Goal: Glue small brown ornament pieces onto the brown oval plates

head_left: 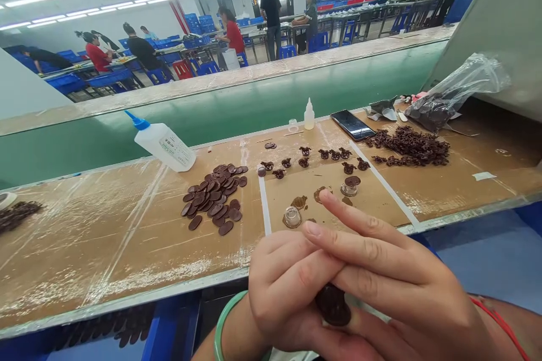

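Close to me, my left hand [292,293], with a green bangle [224,321] on the wrist, is curled and pressed against my right hand [406,282]. A dark brown piece [333,304] is gripped between them; fingers cover most of it, so its full shape is hidden. The right index and middle fingers stretch over the left fingers. Just beyond the hands, small clear round pots [292,216] stand on cardboard, one with a brown oval disc [352,181] on top. Farther back are several small brown horse-like figures [303,162]. A pile of brown oval discs [214,194] lies to the left.
A white bottle with a blue nozzle [165,144] leans at left. At the back stand a small dropper bottle [309,115] and a phone [352,125]. To the right are a heap of brown parts [415,145] and a plastic bag [461,90]. Other people work far behind.
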Motion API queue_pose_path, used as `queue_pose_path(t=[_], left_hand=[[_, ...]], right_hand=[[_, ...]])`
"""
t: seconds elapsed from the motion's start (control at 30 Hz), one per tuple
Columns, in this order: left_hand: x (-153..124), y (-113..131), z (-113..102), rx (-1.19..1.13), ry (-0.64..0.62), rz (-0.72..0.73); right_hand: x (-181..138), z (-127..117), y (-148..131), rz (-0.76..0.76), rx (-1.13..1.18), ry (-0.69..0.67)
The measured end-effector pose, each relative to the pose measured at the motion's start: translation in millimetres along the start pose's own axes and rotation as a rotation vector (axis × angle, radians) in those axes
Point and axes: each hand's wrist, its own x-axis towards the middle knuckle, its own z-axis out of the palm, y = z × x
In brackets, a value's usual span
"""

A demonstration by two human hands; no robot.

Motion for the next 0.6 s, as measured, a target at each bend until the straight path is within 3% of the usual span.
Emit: queue_pose_path(t=[0.6], left_hand=[[-8.5,-4.6,2.8,0.013,-0.039,0.013]], right_hand=[[-9.1,10.8,7.9,-0.012,-0.047,0.052]])
